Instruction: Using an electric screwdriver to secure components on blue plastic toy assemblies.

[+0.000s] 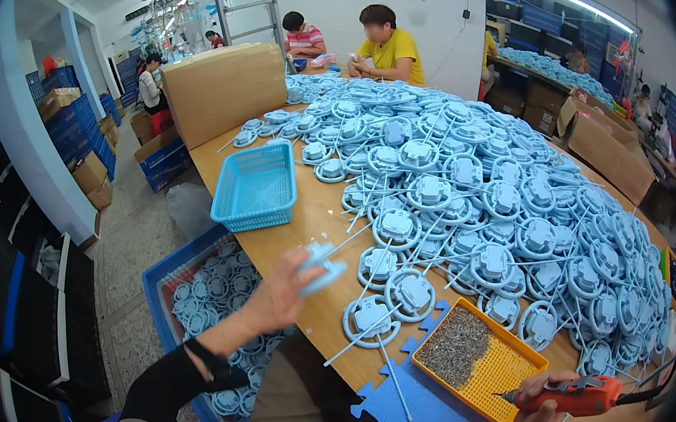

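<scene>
A light blue plastic part (325, 268), smeared by motion, is gripped in my left hand (274, 294) above the table's near left edge. My right hand (536, 407) is wrapped round a red electric screwdriver (588, 396), whose tip points left over a yellow tray (516, 366). Small metal screws (455, 339) are heaped in the left part of that tray. Under it lies a blue foam mat (423, 417) with jigsaw edges. Several ring-shaped light blue parts with thin rods (371, 319) lie between my hands, at the near edge of a large pile (475, 177).
A blue basket (256, 185) stands on the left of the table, before an upright cardboard box (223, 85). Below the table edge, a blue crate (160, 274) holds more ring-shaped parts. Across the table sits a person in yellow (394, 51), beside another in pink (303, 39).
</scene>
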Demonstrator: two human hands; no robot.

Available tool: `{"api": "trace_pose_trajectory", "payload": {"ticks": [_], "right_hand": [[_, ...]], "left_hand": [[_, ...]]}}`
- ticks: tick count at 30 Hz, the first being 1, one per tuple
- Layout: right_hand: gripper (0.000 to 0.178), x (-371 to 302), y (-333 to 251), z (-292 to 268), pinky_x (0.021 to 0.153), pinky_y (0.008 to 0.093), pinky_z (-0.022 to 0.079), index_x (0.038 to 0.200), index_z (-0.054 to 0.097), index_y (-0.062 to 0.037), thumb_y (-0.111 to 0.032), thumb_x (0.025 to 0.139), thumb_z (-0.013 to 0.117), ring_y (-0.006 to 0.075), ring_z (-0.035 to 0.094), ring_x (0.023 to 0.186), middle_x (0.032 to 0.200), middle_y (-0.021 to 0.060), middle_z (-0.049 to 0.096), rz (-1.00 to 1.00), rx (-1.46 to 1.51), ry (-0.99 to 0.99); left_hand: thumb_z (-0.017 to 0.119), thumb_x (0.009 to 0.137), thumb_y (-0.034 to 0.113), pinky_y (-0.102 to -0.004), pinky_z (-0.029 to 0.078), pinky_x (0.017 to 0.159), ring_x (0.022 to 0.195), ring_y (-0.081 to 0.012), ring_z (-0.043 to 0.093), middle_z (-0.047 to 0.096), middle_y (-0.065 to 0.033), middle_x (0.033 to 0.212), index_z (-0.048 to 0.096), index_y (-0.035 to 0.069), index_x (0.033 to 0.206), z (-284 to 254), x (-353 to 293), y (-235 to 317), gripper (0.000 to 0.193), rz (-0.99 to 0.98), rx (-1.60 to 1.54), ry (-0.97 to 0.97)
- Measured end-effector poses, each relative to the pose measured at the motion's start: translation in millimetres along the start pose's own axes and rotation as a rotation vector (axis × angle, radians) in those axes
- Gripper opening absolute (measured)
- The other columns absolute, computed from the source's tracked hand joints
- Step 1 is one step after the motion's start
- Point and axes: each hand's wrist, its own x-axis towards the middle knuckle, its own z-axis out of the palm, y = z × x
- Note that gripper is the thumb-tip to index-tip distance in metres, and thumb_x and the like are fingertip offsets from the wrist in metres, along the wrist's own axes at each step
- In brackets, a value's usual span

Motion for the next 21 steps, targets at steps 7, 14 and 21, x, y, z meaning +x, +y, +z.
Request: {"api": "trace_pose_trajectory", "payload": {"ticks": [7,14,21], "right_hand": [[0.056,1.6,4.8,5.3,0.046,0.0228,0.038,0.103,0.044,-0.0049,-0.047,0.080,0.073,0.0124,0.047,0.053,0.068,0.0047,0.049,0.008,0.010,-0.041],[0.054,-3.0,4.9,7.3,0.045,0.0228,0.038,0.103,0.044,-0.0046,-0.047,0.082,0.071,0.0120,0.047,0.053,0.068,0.0045,0.049,0.002,-0.012,-0.076],[0.054,-5.4,-3.5,4.5,0.046,0.0229,0.039,0.103,0.045,-0.0050,-0.046,0.081,0.072,0.0119,0.047,0.053,0.068,0.0047,0.050,0.036,-0.013,-0.051]], "left_hand": [[0.053,0.078,-0.007,-0.0491,0.035,0.107,0.134,-0.0434,0.032,0.034,-0.0212,0.139,0.049,0.016,0.131,30.2,-40.0,151.9,0.057,0.331,-0.632,-0.268],[0.054,0.080,0.000,-0.0492,0.041,0.101,0.135,-0.0418,0.028,0.032,-0.0181,0.140,0.047,0.015,0.126,75.9,-43.8,162.9,0.049,0.404,-0.553,-0.296],[0.054,0.082,0.008,-0.0489,0.042,0.100,0.133,-0.0395,0.031,0.037,-0.0133,0.136,0.049,0.016,0.122,53.4,-45.1,126.5,0.042,0.506,-0.223,-0.295]]}}
